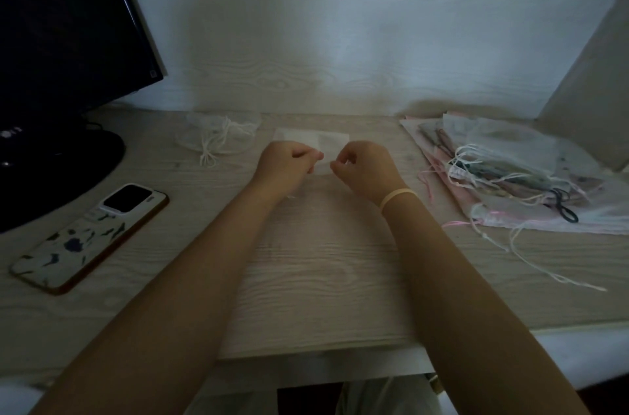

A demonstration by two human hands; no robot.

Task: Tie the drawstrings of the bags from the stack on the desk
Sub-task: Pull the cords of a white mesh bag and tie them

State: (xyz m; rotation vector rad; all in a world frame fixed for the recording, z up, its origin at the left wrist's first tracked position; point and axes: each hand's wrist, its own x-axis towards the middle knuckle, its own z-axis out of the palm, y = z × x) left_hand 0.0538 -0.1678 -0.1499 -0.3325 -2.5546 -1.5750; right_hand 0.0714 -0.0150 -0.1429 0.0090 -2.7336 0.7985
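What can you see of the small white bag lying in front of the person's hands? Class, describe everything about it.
The white bag is a small, flat, thin pouch of sheer, pale fabric, lying on the wooden desk near the wall, at the middle. Its far edge looks straight; its near part is hidden behind the left hand and right hand, whose curled fingers meet over it as if pinching its drawstrings. The strings themselves are too faint to make out.

Wall: pale wood-grain panel point(340, 23), dimly lit.
Desk: light wood-grain top point(323, 261).
Left: dark monitor point(61, 13) on round base.
Light: low, bluish.
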